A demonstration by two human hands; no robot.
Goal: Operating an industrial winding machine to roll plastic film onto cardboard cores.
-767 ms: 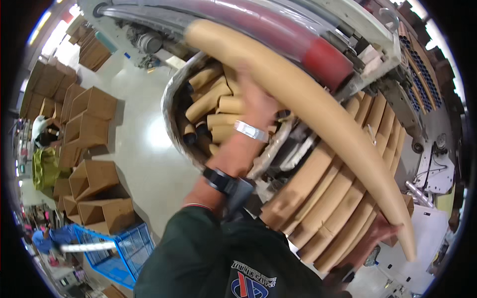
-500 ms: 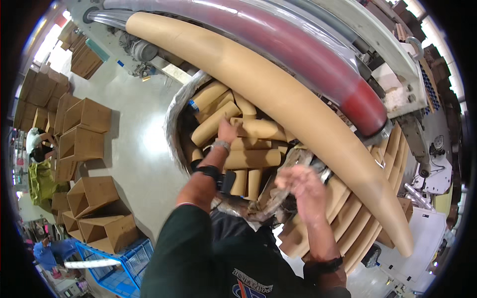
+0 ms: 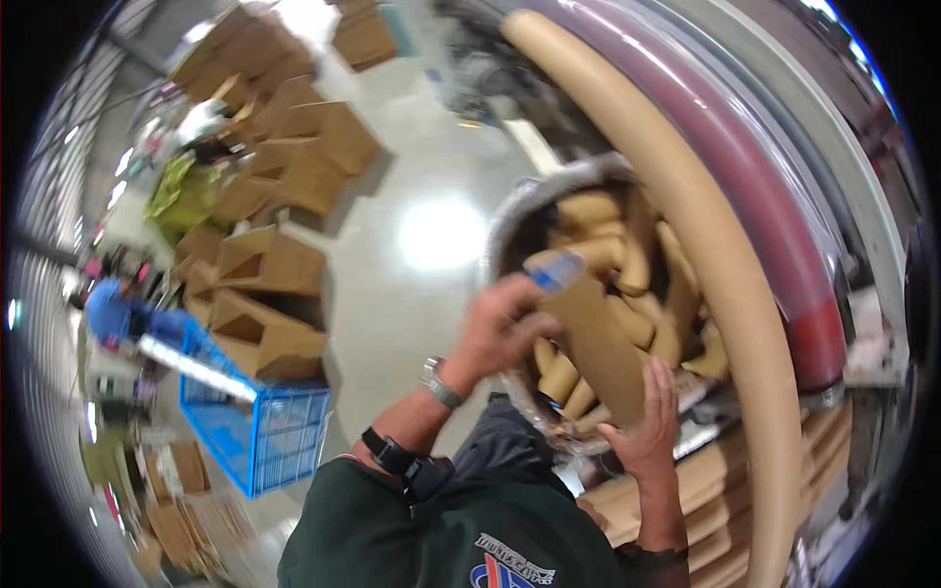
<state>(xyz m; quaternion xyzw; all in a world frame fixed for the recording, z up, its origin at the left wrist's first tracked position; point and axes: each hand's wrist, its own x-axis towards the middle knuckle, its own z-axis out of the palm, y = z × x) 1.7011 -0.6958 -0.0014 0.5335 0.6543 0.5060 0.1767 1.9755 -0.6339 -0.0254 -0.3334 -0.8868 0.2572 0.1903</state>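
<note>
A brown cardboard tube (image 3: 598, 338) slants over a round bin lined with clear plastic (image 3: 500, 220). My right hand (image 3: 649, 416) grips the tube's near end, fingers along one side and the thumb on the other. Around the far end sits a blue and clear strip (image 3: 557, 271), blurred. My left hand (image 3: 502, 328) is beside that end with fingers bent and the index fingertip near the strip. Motion smears those fingers, so whether they pinch it does not show. Several shorter tubes (image 3: 593, 211) lie jumbled inside the bin.
A long tan roll (image 3: 676, 147) arches past the bin's right side, with a red plastic-wrapped roll (image 3: 784, 245) behind. Long cardboard tubes (image 3: 676, 480) lie at lower right. Open cartons (image 3: 270, 269) and a blue crate (image 3: 255, 421) stand left, near a person in blue (image 3: 113, 314).
My left hand has come out of the bin, and a tube now slants above it. My right hand has moved onto the tube's near end. The whole view has swung left.
</note>
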